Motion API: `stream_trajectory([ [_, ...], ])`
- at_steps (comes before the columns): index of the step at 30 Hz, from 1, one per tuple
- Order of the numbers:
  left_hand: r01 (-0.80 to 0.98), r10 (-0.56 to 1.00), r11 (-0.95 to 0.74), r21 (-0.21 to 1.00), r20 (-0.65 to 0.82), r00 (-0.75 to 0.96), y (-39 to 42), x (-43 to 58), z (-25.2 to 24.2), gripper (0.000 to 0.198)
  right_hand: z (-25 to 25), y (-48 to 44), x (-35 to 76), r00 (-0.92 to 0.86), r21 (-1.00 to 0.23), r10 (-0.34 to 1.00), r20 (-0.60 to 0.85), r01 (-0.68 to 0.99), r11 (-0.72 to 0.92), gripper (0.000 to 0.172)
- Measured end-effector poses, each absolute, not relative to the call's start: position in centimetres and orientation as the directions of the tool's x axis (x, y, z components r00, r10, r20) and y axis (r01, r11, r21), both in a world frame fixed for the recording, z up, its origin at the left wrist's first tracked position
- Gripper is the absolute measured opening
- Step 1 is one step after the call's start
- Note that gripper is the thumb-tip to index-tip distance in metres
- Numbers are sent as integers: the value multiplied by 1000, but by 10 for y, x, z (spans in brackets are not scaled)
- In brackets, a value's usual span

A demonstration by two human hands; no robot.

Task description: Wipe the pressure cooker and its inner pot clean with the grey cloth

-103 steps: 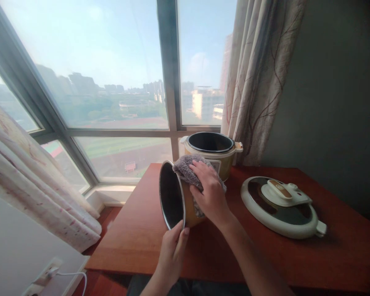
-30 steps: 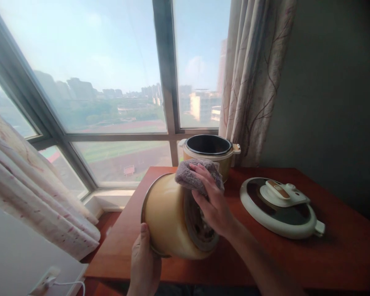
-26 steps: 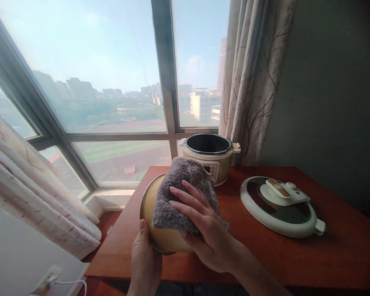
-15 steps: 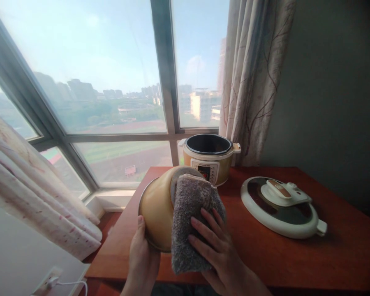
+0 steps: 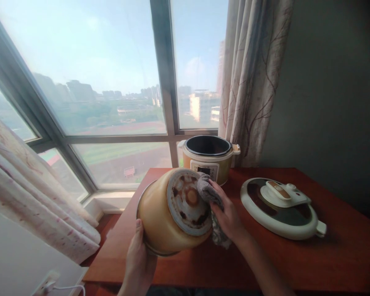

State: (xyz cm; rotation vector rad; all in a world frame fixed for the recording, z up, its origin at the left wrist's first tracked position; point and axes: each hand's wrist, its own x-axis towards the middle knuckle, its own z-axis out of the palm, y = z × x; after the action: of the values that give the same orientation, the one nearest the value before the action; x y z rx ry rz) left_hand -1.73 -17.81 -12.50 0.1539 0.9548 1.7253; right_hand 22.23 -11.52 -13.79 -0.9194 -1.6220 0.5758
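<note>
A tall framed window (image 5: 92,61) stands behind the reddish-brown table (image 5: 280,263), with one patterned curtain (image 5: 253,82) hanging behind the table and another curtain (image 5: 33,197) to the table's left. Near the table's far edge sits the cooker body (image 5: 225,168), upright and dark inside, a panel on its front. The round, pale lid (image 5: 249,201) lies on the table's right half, handle up. Over the table's near middle is the tan pot (image 5: 156,209), tilted, its stained grey base showing; whether it touches the table I cannot tell. Above the table's near edge, the left hand (image 5: 140,257) is clamped on the pot by its rim. Over the table's middle, the right hand (image 5: 226,211) grips the grey cloth (image 5: 208,191), bunched against the base's edge.
</note>
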Motion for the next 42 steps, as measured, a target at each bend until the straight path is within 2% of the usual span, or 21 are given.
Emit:
stream_trajectory([
  [2, -754, 856, -65, 654, -352, -379, -179, -18, -126, 46, -121, -108, 219, -63, -831, 850, 523, 183, 525, 48],
  [5, -734, 851, -61, 676, -349, -392, -180, -19, -125, 47, -95, -103, 211, -72, -843, 856, 512, 153, 516, 46],
  [11, -663, 834, -57, 746, -329, -442, -188, -16, -122, 55, -59, -118, 183, -59, -734, 771, 634, 267, 624, 46],
  [16, -660, 840, -90, 746, -299, -452, -191, -9, -117, 51, -47, -158, 166, -256, -628, 687, 680, 279, 726, 50],
  [22, -707, 851, -56, 705, -337, -403, -187, -9, -100, 38, -71, -192, 174, -498, -413, 507, 703, 295, 862, 59],
  [26, -701, 875, -11, 713, -332, -352, -184, -12, -99, 40, -109, -199, 186, -517, -179, 369, 772, 380, 908, 57],
  [28, -678, 867, -39, 734, -313, -389, -183, -13, -102, 40, -128, -203, 190, -479, -120, 339, 810, 430, 895, 56],
  [30, -660, 848, -84, 746, -295, -441, -181, -14, -105, 40, -144, -207, 193, -406, -175, 397, 823, 485, 857, 57],
  [34, -684, 839, -101, 723, -307, -449, -176, -19, -108, 40, -171, -201, 192, -91, -563, 692, 716, 511, 649, 59],
  [37, -686, 852, -67, 725, -315, -417, -173, -25, -110, 40, -181, -179, 193, 111, -781, 803, 585, 344, 521, 59],
  [40, -661, 858, -25, 750, -323, -400, -173, -32, -113, 38, -172, -147, 201, 188, -889, 870, 456, 147, 435, 54],
  [42, -634, 861, -2, 774, -321, -395, -175, -37, -115, 36, -155, -127, 210, 171, -935, 919, 355, 46, 353, 51],
])
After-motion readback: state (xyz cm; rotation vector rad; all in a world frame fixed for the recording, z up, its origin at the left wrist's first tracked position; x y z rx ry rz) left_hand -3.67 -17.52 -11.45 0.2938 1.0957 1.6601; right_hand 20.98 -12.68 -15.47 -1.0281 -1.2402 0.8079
